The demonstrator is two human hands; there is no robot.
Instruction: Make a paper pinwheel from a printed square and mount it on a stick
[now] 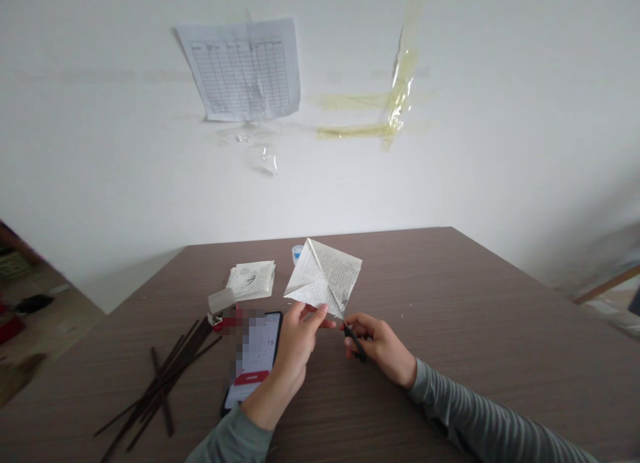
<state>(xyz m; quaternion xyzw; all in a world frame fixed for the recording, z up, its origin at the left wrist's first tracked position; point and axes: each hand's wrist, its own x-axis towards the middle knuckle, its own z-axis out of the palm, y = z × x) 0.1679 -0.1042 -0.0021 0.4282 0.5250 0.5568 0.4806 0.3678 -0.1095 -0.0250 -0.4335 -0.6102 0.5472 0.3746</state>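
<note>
Left hand (295, 350) is pinching the folded printed paper (323, 276), held diamond-wise above the worktop (465, 330); right hand (380, 346) is gripping black-handled scissors (355, 342), blades reaching the paper's lower corner from the right.

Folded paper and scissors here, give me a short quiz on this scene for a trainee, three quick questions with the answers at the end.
1. Multiple choice: which hand holds the black-handled scissors? A, the left hand. B, the right hand.
2. True or false: the dark sticks lie on top of the smartphone.
3. What does the left hand hold?

Key:
1. B
2. False, they lie beside it.
3. A folded sheet of printed paper
</note>
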